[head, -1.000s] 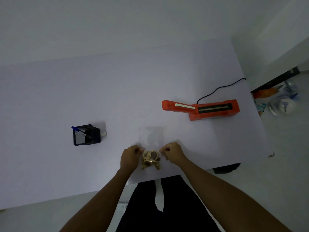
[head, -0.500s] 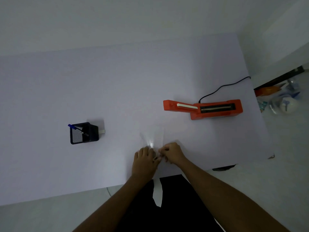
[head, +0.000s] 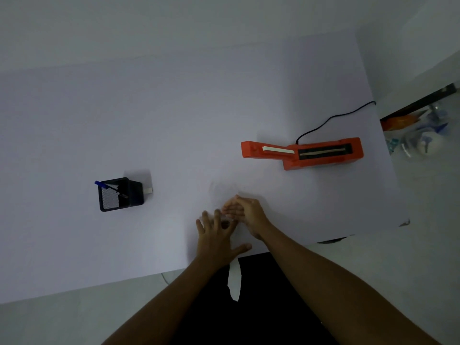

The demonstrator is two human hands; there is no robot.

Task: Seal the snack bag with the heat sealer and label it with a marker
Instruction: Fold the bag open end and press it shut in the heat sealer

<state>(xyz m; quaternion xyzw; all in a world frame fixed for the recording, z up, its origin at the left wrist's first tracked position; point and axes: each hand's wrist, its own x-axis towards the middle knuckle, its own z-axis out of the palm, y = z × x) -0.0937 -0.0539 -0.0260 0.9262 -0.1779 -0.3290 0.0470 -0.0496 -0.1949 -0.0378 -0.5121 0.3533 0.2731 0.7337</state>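
The bag (head: 225,195) lay flat under both hands, its open end pointing away. The left hand (head: 216,235) was spread on it, the right (head: 246,212) pressed flat. The sealer (head: 302,153) sat right-forward, lengthwise across, nearer the right hand.

Desk (head: 174,108) broad and bare across far and middle stretches; open passage there in every direction. Left of centre: black mesh pen holder (head: 121,194) standing upright, blue pen (head: 104,184) poking out at a slant. Right side: orange heat sealer (head: 302,153) lying lengthwise, lid arm open toward the left, black cord (head: 331,119) trailing off the far right edge. Wide clear lane between holder and sealer. Both hands (head: 216,235) (head: 249,212) near the front edge, well apart from either obstacle.
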